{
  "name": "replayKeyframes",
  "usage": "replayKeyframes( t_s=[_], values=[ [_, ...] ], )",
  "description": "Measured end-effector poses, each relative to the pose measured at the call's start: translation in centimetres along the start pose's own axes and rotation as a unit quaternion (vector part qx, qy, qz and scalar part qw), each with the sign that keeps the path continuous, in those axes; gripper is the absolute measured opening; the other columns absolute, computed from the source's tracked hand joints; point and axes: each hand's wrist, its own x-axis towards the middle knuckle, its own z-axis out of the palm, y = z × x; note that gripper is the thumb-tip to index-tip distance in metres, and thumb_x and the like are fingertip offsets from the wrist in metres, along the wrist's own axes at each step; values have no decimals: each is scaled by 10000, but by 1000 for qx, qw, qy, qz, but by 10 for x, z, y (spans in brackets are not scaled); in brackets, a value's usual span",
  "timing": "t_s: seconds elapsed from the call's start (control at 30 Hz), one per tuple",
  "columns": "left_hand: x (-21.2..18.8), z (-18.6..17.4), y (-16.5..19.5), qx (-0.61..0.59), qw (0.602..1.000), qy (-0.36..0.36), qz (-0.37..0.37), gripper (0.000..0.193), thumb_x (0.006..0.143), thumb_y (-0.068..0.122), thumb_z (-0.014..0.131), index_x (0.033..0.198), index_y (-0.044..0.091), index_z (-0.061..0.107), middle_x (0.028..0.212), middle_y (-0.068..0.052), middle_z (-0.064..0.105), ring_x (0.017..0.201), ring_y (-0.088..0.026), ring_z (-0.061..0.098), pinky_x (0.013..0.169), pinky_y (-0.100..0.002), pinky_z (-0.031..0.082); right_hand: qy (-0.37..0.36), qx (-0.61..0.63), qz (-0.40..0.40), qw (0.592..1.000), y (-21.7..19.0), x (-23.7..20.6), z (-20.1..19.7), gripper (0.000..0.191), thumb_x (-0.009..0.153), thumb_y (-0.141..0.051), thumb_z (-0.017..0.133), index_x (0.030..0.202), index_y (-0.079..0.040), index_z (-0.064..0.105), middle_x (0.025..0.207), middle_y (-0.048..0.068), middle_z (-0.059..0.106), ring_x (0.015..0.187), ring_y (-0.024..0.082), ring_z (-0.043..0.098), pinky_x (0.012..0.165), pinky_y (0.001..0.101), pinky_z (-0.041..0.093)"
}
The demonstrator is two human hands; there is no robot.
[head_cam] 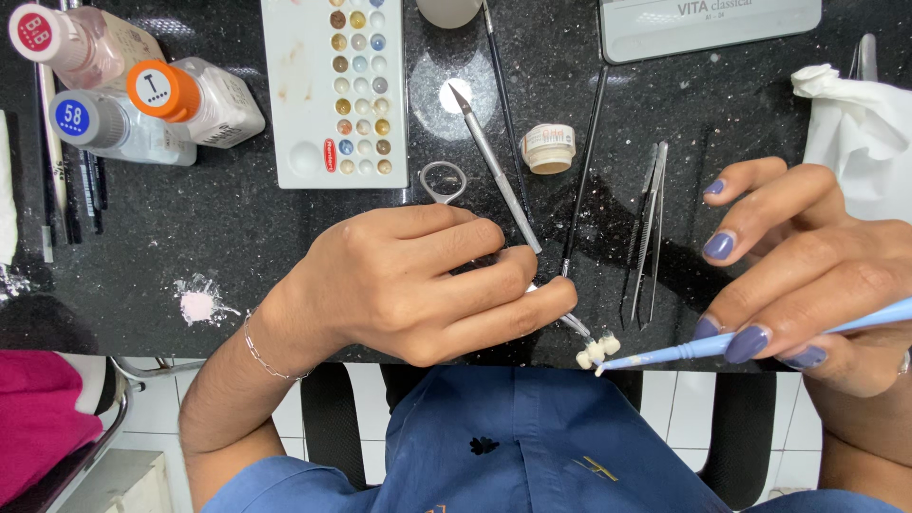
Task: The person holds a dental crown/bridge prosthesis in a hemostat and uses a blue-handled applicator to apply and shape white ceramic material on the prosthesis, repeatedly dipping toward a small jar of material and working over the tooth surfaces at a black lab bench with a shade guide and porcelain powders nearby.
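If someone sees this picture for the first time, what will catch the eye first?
At the bottom centre, the left hand holds a small row of whitish tooth crowns on a clamp, and the right hand touches them with a light blue brush. Behind, on the black counter, lies a white palette with many small colour wells.

Bright, even overhead light, sharp through the middle.

I see a round glare spot on the black countertop [218,237] (a lamp reflected from above), soft shadows under the left hand [418,285] and right hand [807,275], and slight wide-angle bending and softness toward the frame's corners.
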Motion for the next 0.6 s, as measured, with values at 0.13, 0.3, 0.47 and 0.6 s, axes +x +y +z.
replayKeyframes(
  t_s=[0.13,0.3,0.47,0.6],
  values=[
    [0,0,0,-3,1000,1,0,240,899,161,768,1137,138,747,901,20,640,779,-122,628,649,-239,542,2,-2,-1,1000,1,1,1,218,1004,-436,614,928,-259,717,842,-56,765,1081,159,584,1127,450,407],
    [-1,0,0,-3,1000,0,-2,236,901,162,768,1135,137,748,898,21,639,777,-120,627,650,-239,543,-10,-13,-11,1000,3,1,-3,221,1012,-443,598,928,-269,704,837,-68,773,1078,161,577,1150,480,407],
    [-1,0,-1,1,1000,2,-1,236,889,162,770,1123,138,750,886,23,639,762,-117,625,636,-236,539,-18,-13,-9,1000,4,-1,-5,200,1011,-437,593,942,-288,706,847,-89,774,1089,147,572,1126,467,403],
    [-1,0,-1,-2,1000,-2,-3,237,903,161,771,1138,136,747,900,21,639,775,-120,627,648,-240,542,-24,-16,-16,999,5,-2,-7,186,1011,-422,596,952,-278,697,864,-80,768,1109,144,570,1158,471,403]
  ],
)
